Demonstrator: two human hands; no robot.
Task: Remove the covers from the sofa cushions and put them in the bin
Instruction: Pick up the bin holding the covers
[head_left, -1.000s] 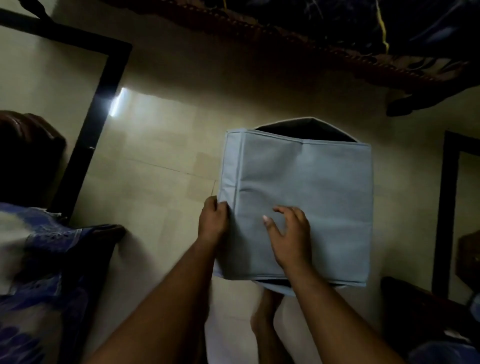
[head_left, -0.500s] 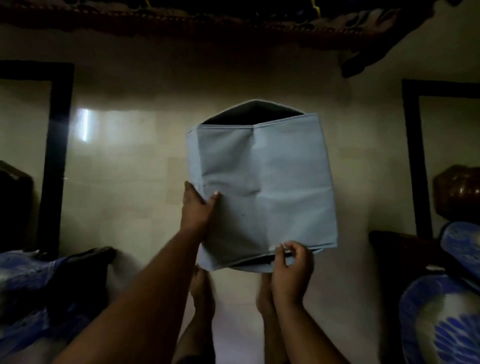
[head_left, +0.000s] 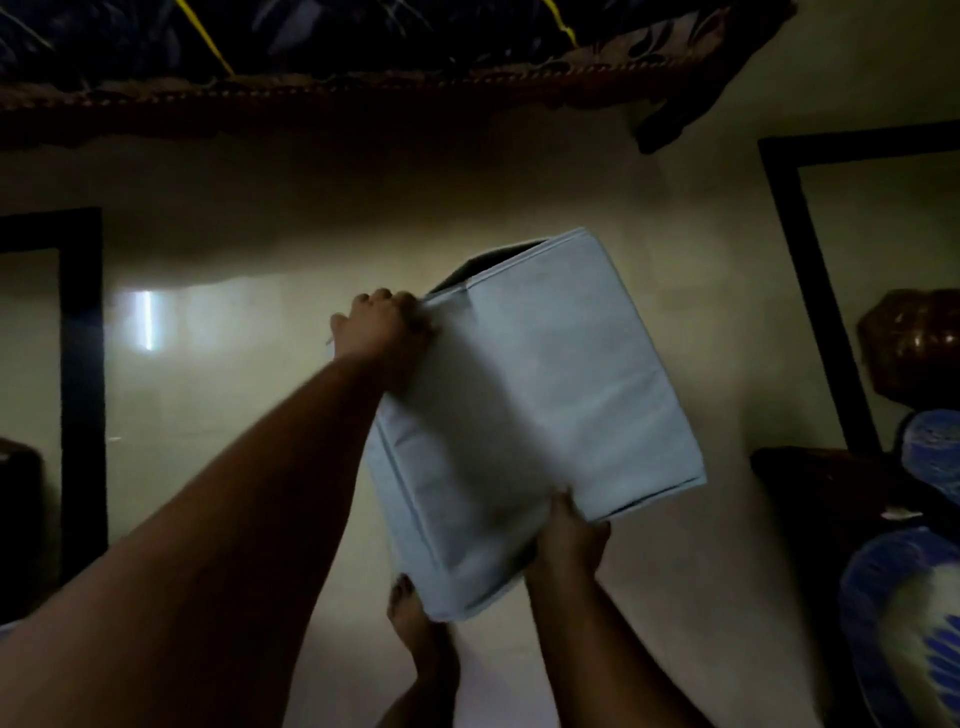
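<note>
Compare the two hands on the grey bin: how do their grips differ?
The left hand grips the bin at its far top rim, by the dark opening; the right hand holds its near bottom edge. The left arm stretches far out; the right stays close in. Both curl round fabric edges, holding the bin tilted above the floor.

Dim tiled floor (glare patch)

Pale glossy tile floor w/ bright light streak at left. Dark rectangular frames on floor: one far left, one upper right. Carved dark wood furniture edge across top, dark patterned fabric above it. Brown rounded obj at right edge. Blue-and-white patterned cloth lower right, blurred. Bare foot on floor, bottom centre.
</note>
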